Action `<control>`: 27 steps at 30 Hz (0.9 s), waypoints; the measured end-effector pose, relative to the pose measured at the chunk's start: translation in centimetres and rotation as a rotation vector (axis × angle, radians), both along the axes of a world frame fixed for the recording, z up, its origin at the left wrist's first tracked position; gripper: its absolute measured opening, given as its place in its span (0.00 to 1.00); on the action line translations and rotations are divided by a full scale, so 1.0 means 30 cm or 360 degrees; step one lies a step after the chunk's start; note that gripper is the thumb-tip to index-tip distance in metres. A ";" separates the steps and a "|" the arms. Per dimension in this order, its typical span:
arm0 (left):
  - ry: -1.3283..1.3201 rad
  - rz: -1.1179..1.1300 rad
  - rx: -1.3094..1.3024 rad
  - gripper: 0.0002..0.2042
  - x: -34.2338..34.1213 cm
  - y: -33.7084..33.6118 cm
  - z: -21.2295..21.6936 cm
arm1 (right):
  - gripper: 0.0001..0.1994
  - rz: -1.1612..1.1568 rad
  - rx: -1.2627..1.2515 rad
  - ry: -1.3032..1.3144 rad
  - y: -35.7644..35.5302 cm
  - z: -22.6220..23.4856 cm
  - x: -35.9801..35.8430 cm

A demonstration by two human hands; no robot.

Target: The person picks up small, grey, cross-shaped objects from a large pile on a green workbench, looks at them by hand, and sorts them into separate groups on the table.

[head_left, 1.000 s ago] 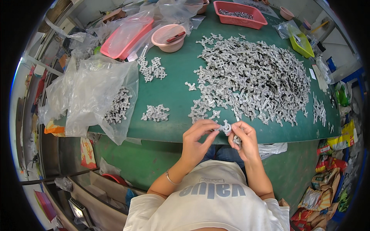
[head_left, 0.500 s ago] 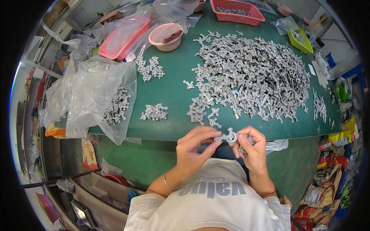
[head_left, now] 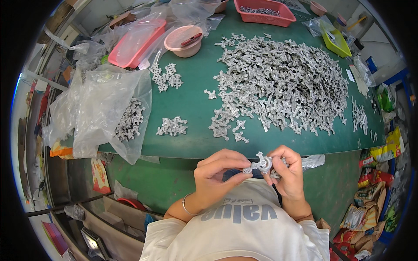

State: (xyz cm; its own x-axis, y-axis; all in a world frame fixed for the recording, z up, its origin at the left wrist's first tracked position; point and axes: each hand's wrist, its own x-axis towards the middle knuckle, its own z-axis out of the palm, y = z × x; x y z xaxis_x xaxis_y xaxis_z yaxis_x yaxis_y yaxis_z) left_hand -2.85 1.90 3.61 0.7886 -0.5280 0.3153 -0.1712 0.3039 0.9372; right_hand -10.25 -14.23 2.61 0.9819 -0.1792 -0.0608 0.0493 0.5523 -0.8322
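Just off the table's near edge, a silver-grey cast metal part with a round ring and lobed arms is held between my hands. My left hand pinches one of its arms between thumb and fingers. My right hand grips its other side with the thumb and also has more metal parts in its curled fingers; how many is hidden. Beyond my hands a large heap of similar metal parts covers the right half of the table. Smaller clusters of parts lie to the left.
The green table bears a clear plastic bag with parts at the left. Behind are a pink tray, a pink bowl with a red-handled tool, a red tray and a yellow-green basket. Thin strips lie right.
Both hands and the held part have moved slightly down, toward my body. The whole table view has shifted a little up and left. Both grips stay closed.
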 end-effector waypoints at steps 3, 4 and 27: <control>-0.0167 0.0017 0.0009 0.11 0.004 0.003 -0.002 | 0.05 0.0013 -0.0011 0.0026 0.001 0.013 -0.002; -0.0166 0.0016 0.0009 0.11 0.001 0.002 -0.004 | 0.05 0.0012 -0.0010 0.0026 0.002 0.015 0.000; 0.0522 0.1454 0.0225 0.05 0.311 0.279 -0.424 | 0.11 -0.0182 -0.2348 0.0465 0.014 -0.328 0.159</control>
